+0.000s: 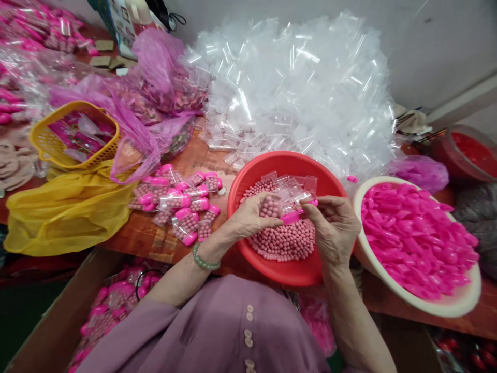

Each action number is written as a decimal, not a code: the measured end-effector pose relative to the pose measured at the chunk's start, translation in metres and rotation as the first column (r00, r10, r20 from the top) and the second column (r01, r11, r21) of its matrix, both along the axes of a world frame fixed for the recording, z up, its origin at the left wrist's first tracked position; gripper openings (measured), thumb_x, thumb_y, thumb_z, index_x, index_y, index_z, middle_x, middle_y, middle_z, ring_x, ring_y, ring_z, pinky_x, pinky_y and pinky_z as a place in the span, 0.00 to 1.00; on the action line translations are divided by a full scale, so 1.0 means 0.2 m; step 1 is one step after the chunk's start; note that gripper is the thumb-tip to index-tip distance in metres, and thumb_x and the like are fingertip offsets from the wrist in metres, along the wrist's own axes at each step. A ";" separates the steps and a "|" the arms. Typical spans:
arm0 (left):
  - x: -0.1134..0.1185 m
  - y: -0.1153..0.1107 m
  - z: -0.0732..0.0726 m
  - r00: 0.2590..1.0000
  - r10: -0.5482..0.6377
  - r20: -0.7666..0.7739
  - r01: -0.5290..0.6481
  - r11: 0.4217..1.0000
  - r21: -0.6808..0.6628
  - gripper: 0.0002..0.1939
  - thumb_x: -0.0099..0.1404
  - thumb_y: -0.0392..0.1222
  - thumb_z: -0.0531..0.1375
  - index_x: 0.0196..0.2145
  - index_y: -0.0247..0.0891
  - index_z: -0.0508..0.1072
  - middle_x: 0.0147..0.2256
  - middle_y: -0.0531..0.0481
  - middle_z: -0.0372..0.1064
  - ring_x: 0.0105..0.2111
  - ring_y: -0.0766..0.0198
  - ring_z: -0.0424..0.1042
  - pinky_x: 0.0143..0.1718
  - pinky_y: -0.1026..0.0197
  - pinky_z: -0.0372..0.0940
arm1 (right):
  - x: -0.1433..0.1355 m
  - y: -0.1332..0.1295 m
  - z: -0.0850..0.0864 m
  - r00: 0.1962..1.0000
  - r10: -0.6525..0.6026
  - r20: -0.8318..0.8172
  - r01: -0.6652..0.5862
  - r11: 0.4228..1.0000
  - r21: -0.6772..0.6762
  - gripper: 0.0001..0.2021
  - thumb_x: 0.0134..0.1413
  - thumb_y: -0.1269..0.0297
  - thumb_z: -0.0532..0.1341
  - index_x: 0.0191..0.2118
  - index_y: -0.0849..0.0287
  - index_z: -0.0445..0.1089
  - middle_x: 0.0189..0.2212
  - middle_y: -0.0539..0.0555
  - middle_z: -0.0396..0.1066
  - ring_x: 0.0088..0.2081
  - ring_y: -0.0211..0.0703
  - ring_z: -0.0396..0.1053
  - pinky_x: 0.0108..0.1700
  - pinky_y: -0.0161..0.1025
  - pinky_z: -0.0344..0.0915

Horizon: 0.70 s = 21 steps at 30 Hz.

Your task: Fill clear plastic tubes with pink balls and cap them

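Observation:
Over a red basin [237, 207] of pink beads [285, 243], my left hand [252, 215] is closed around a small clear box [271, 207] filled with the same beads. At the box's open end sits a bright pink cap [290, 216], pinched by the fingers of my right hand [334, 223]. Whether the cap is fully seated I cannot tell. Several clear boxes [295, 187] rest on the beads behind my hands. On the table to the left lies a cluster of filled boxes with pink caps [174, 199].
A white basin [438, 308] heaped with pink caps [415, 238] stands at the right. Behind rises a large pile of clear boxes [295, 88]. At the left are a yellow basket [77, 160], a yellow bag [70, 207] and purple bags [155, 62]. Below is a carton [58, 311] of filled boxes.

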<state>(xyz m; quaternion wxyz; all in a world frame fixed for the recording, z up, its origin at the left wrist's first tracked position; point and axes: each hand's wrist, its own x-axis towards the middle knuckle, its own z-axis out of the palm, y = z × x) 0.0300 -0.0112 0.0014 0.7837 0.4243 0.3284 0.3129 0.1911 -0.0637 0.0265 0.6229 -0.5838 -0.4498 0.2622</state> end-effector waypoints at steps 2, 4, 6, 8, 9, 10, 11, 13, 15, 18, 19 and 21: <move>0.00 0.00 0.01 1.000 -0.004 -0.011 0.004 1.000 0.008 0.28 0.45 0.32 0.72 0.44 0.34 0.69 0.31 0.55 0.68 0.32 0.69 0.68 0.42 0.60 0.65 | -0.02 0.00 -0.01 0.999 -0.052 0.003 0.052 0.998 0.024 0.14 0.44 0.64 0.73 0.34 0.57 0.69 0.28 0.48 0.78 0.27 0.38 0.77 0.30 0.35 0.75; 0.00 0.00 0.02 1.000 0.000 -0.022 0.001 1.000 0.028 0.27 0.45 0.32 0.72 0.43 0.34 0.69 0.31 0.55 0.69 0.33 0.68 0.69 0.42 0.59 0.65 | -0.03 0.00 -0.02 0.997 -0.070 0.007 0.070 0.997 0.025 0.13 0.45 0.63 0.73 0.34 0.58 0.69 0.29 0.48 0.78 0.28 0.39 0.77 0.31 0.36 0.76; 0.00 0.00 0.03 0.999 0.015 -0.041 -0.013 0.998 0.054 0.26 0.46 0.33 0.72 0.42 0.34 0.69 0.32 0.54 0.69 0.33 0.68 0.69 0.43 0.59 0.65 | -0.04 0.00 -0.03 0.998 -0.058 0.017 0.058 0.998 0.025 0.13 0.44 0.63 0.73 0.33 0.57 0.70 0.29 0.48 0.78 0.30 0.40 0.78 0.31 0.37 0.76; -0.01 0.00 0.03 0.998 0.034 -0.059 -0.029 0.997 0.073 0.25 0.46 0.34 0.72 0.42 0.35 0.69 0.31 0.55 0.68 0.33 0.68 0.68 0.42 0.60 0.65 | -0.03 -0.01 -0.03 0.999 -0.021 0.039 0.020 1.000 0.016 0.12 0.44 0.63 0.73 0.33 0.57 0.71 0.29 0.48 0.77 0.30 0.40 0.78 0.32 0.36 0.76; -0.01 0.00 0.03 0.998 0.035 -0.061 -0.031 0.997 0.077 0.25 0.46 0.34 0.73 0.41 0.35 0.69 0.31 0.55 0.68 0.33 0.68 0.68 0.42 0.60 0.65 | -0.01 -0.01 -0.02 0.997 0.011 0.070 -0.011 1.000 0.000 0.11 0.45 0.63 0.73 0.34 0.57 0.72 0.29 0.48 0.77 0.30 0.40 0.77 0.31 0.36 0.76; -0.01 0.00 0.02 0.998 0.031 -0.054 -0.027 0.997 0.078 0.26 0.45 0.35 0.73 0.41 0.36 0.69 0.31 0.55 0.68 0.33 0.68 0.68 0.41 0.60 0.65 | 0.01 -0.02 -0.01 0.991 0.059 0.124 -0.056 0.998 -0.025 0.10 0.46 0.63 0.72 0.34 0.57 0.72 0.29 0.48 0.77 0.30 0.39 0.77 0.31 0.36 0.76; -0.01 0.00 0.01 0.999 0.021 -0.037 -0.018 0.997 0.074 0.26 0.45 0.36 0.73 0.40 0.36 0.69 0.31 0.55 0.68 0.33 0.68 0.68 0.41 0.60 0.65 | 0.03 -0.02 0.00 0.972 0.124 0.201 -0.113 0.992 -0.063 0.09 0.48 0.63 0.71 0.35 0.57 0.73 0.29 0.48 0.77 0.30 0.39 0.77 0.32 0.36 0.75; 0.00 0.00 -0.01 1.000 -0.003 0.013 0.002 0.998 0.063 0.26 0.43 0.39 0.74 0.39 0.36 0.68 0.30 0.55 0.67 0.32 0.68 0.67 0.39 0.61 0.64 | 0.06 -0.04 0.03 0.871 0.302 0.387 -0.255 0.952 -0.168 0.07 0.52 0.63 0.69 0.38 0.56 0.75 0.30 0.49 0.78 0.31 0.39 0.76 0.34 0.37 0.75; 0.00 0.00 -0.03 0.999 -0.018 0.046 0.015 0.998 0.063 0.26 0.43 0.42 0.75 0.36 0.35 0.68 0.29 0.56 0.65 0.30 0.70 0.65 0.37 0.62 0.62 | 0.07 -0.06 0.05 0.732 0.445 0.516 -0.359 0.895 -0.264 0.07 0.55 0.64 0.66 0.41 0.55 0.76 0.33 0.51 0.79 0.33 0.39 0.77 0.37 0.37 0.75; 0.01 0.00 -0.05 0.998 -0.044 0.035 0.042 0.996 0.074 0.24 0.43 0.41 0.74 0.34 0.35 0.68 0.28 0.57 0.64 0.29 0.71 0.63 0.34 0.64 0.60 | 0.06 -0.10 0.07 0.643 0.500 0.581 -0.387 0.866 -0.317 0.10 0.58 0.64 0.64 0.46 0.56 0.76 0.36 0.53 0.80 0.34 0.40 0.77 0.39 0.37 0.75; 0.01 0.00 -0.05 0.998 -0.054 0.029 0.052 0.996 0.071 0.23 0.44 0.40 0.74 0.34 0.34 0.68 0.28 0.57 0.64 0.29 0.72 0.63 0.34 0.64 0.60 | 0.05 -0.12 0.07 0.634 0.505 0.585 -0.383 0.863 -0.329 0.12 0.58 0.63 0.64 0.48 0.56 0.75 0.37 0.53 0.80 0.35 0.41 0.77 0.40 0.38 0.75; 0.00 0.00 -0.03 0.997 -0.070 0.041 0.068 0.997 0.048 0.22 0.44 0.37 0.73 0.34 0.34 0.68 0.28 0.57 0.65 0.29 0.73 0.63 0.34 0.65 0.61 | 0.05 -0.14 0.08 0.618 0.532 0.579 -0.394 0.847 -0.358 0.16 0.58 0.62 0.65 0.52 0.56 0.74 0.40 0.55 0.79 0.38 0.43 0.77 0.42 0.39 0.75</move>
